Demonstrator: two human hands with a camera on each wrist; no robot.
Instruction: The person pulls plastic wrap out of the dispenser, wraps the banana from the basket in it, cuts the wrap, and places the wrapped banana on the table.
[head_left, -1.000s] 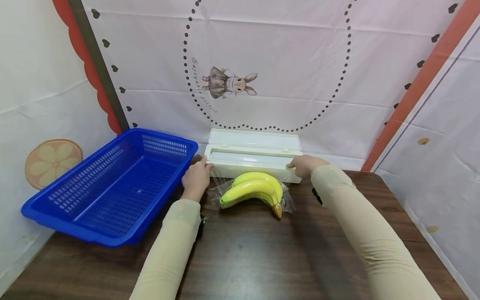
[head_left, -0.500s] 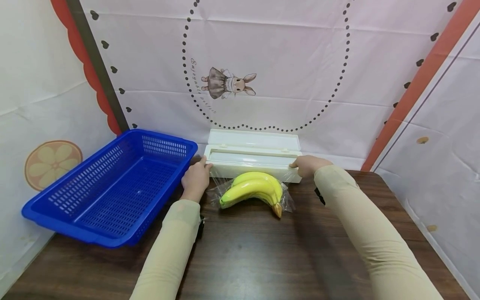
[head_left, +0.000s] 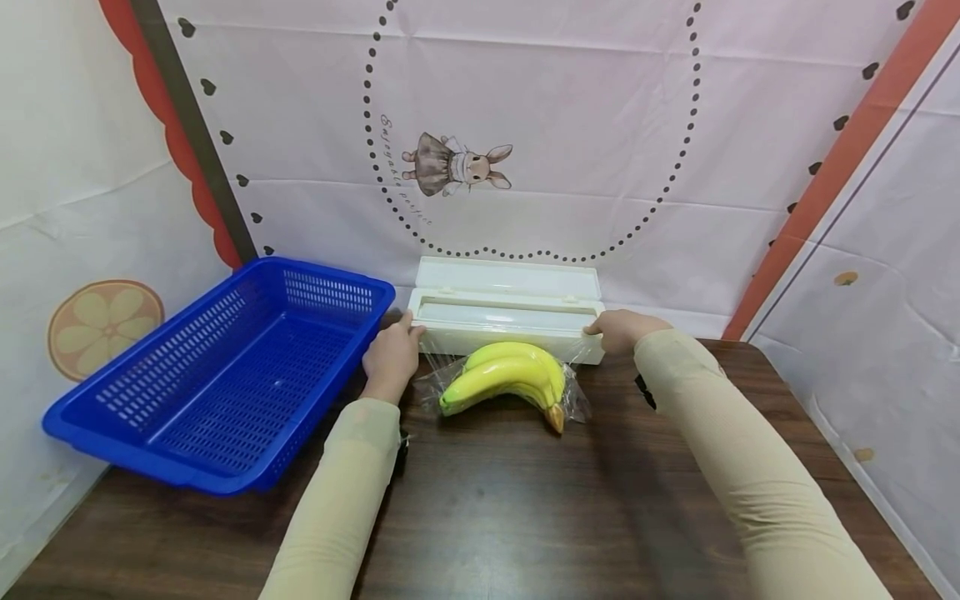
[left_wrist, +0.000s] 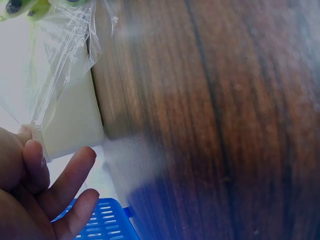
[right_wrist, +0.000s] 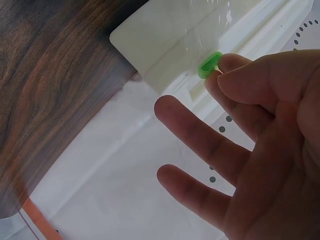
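A white cling film dispenser (head_left: pixel 465 340) lies against the back wall with its lid raised. Clear film (head_left: pixel 431 390) stretches from it over a bunch of bananas (head_left: pixel 504 383) on the table. My left hand (head_left: pixel 392 357) grips the dispenser's left end, thumb and forefinger at the corner beside the film. At the right end, my right hand (head_left: pixel 622 330) pinches a small green slider cutter (right_wrist: pixel 209 65) between thumb and forefinger; its other fingers are spread. The head view does not show the green piece.
A blue perforated basket (head_left: pixel 217 479) stands at the left, close to my left hand. The brown wooden table (head_left: pixel 495 508) ends at the back against a white printed cloth (head_left: pixel 600 150).
My right hand has slid a little to the right along the dispenser's edge. My left hand, the bananas and the basket stay in place.
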